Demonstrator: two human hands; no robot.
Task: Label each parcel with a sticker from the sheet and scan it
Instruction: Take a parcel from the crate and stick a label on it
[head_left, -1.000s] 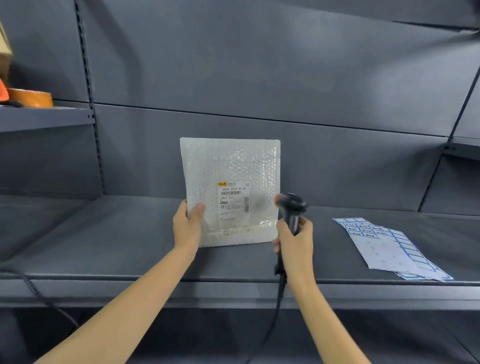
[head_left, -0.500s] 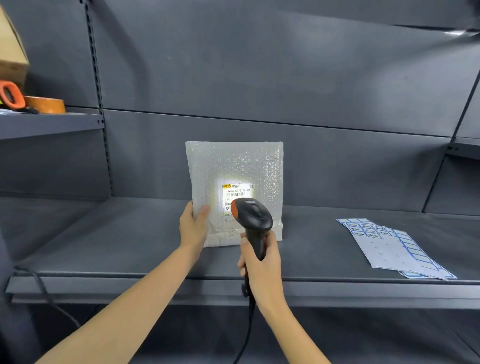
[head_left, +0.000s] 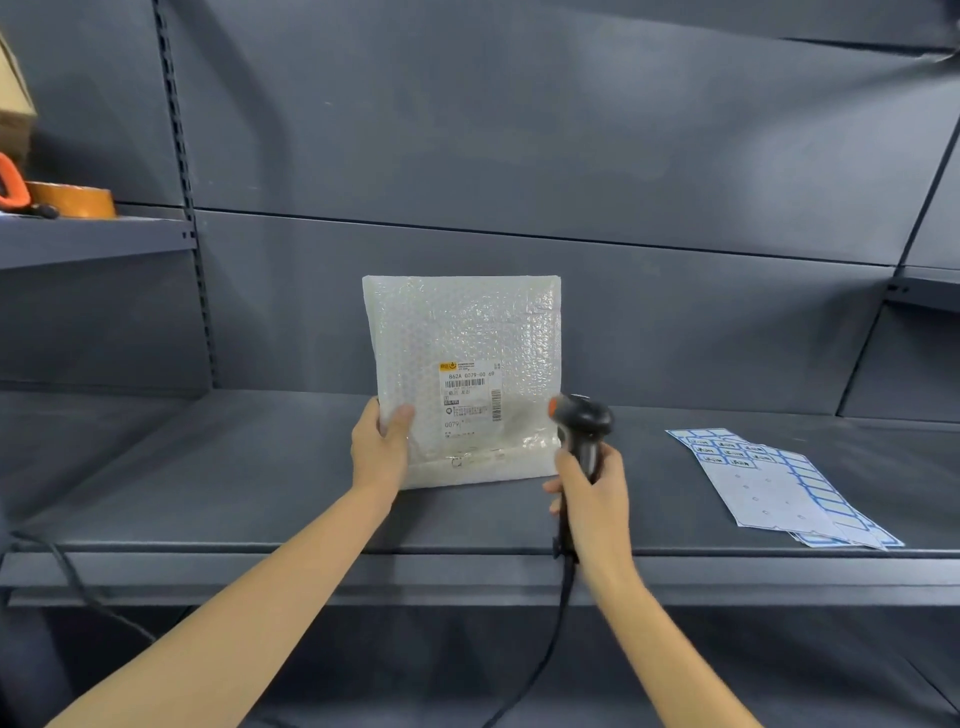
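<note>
Room: dark grey metal shelving with a plain back panel, everything happens on the main shelf (head_left: 208, 467).
Parcel: bubble-wrap parcel (head_left: 462, 332) standing upright on the shelf, bottom edge touching it, shipping label (head_left: 470, 397) facing us.
Left hand: the left hand (head_left: 382, 449) grips the parcel's lower left corner, thumb on the front, the other fingers hidden behind it.
Right hand: the right hand (head_left: 592, 499) is wrapped round the handle of the black scanner (head_left: 582, 421), just beside the parcel's lower right corner.
Sticker sheets: sticker sheets (head_left: 779, 488) lie flat on the shelf well to the right, blue-bordered; the print is too small to read.
Hard to see: the label text is mostly too fine to read. The scanner cable (head_left: 545, 660) runs off the bottom edge. On the upper left shelf, a tape roll (head_left: 78, 200) and a cardboard box (head_left: 15, 104), the box cut off by the frame.
Changed: half a second back the scanner was up in front of the label with a bright patch on it; now it's swung out right and the glow is gone. Parcel and left hand haven't budged.
</note>
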